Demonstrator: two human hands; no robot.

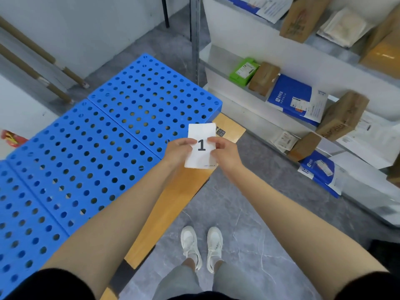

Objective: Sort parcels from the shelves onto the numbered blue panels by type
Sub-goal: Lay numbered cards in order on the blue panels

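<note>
3 perforated panels [104,148] are lying in a row on the table [173,204], at the left. Across a strip of floor [249,213] to the right, shelves [244,109] are carrying parcels [292,98] on each level. The left hand [178,149] and right hand [225,152] are pinching a card [201,146] marked 1 from either side, above the table's right edge.

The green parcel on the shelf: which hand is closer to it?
Right. The right hand grips the numbered card's edge nearest the green parcel; the left hand grips the opposite edge, farther away.
</note>
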